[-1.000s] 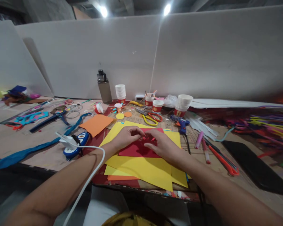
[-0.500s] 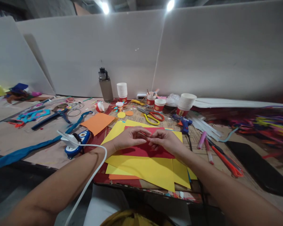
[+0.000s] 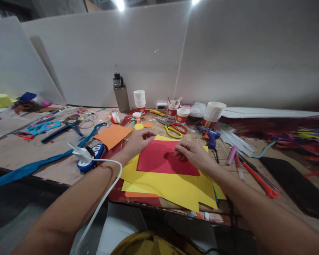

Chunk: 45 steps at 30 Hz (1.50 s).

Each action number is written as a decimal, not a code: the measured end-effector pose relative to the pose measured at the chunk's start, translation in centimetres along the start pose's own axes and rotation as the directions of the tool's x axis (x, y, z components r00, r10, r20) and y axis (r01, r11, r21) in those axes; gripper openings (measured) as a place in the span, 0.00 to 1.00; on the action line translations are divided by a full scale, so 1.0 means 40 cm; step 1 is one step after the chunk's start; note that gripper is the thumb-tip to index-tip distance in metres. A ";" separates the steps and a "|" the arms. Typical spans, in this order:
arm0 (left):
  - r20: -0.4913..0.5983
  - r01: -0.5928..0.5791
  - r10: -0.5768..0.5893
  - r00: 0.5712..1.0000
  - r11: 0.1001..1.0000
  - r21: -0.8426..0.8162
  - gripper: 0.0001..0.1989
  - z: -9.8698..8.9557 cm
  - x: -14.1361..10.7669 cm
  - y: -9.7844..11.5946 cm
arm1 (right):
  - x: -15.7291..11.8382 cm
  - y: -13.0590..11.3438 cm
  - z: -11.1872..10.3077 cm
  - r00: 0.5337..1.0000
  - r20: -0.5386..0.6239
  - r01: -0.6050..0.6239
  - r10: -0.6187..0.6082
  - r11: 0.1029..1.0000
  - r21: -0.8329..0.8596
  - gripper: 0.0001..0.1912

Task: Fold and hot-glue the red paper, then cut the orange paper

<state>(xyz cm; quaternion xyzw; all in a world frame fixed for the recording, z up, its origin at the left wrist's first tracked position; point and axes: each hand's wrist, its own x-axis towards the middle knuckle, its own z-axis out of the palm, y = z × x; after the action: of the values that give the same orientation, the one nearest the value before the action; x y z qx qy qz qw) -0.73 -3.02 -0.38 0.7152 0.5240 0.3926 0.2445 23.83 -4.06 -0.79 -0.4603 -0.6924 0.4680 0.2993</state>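
Observation:
A red sheet (image 3: pixel 159 159) lies on several yellow sheets (image 3: pixel 164 187) at the table's front edge. Over the upper left corner of the red sheet is my left hand (image 3: pixel 140 141), its fingers apart and nothing seen in them. My right hand (image 3: pixel 188 153) hovers above the right part of the red sheet, its fingers curled together and casting a shadow; whether they pinch something small cannot be made out. To the left, an orange sheet (image 3: pixel 113 135) rests beyond my left wrist.
Scissors (image 3: pixel 172 130), paper cups (image 3: pixel 214 112) and a bottle (image 3: pixel 121 95) stand or lie at the back. A blue glue gun (image 3: pixel 212 139) and a black phone-like slab (image 3: pixel 295 187) are right. A power strip (image 3: pixel 91 159) with a white cable (image 3: pixel 117 162) crosses my left forearm.
My hands have moved apart, the left one up and to the left, the right one slightly right. More of the red sheet shows. The view has shifted a little.

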 end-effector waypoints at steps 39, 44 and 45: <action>-0.241 -0.456 0.513 0.824 0.852 0.256 0.09 0.004 -0.004 -0.027 | 0.455 -0.167 0.185 0.983 0.058 0.157 -0.175 0.635 -0.756 0.13; -0.048 -0.698 0.750 0.660 0.635 0.329 0.10 0.008 -0.018 0.004 | 0.521 -0.140 0.230 0.998 -0.002 0.034 -0.065 0.551 -0.834 0.20; -0.031 -0.714 0.762 0.647 0.620 0.326 0.10 0.008 -0.019 0.006 | 0.526 -0.134 0.235 0.998 -0.003 0.028 -0.056 0.544 -0.839 0.20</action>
<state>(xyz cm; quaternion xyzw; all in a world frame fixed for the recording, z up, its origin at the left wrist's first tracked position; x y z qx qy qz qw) -0.45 -3.81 -0.62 0.8590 0.2521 0.4367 -0.0890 5.61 11.02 0.22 -0.5373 -0.8382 0.0669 0.0648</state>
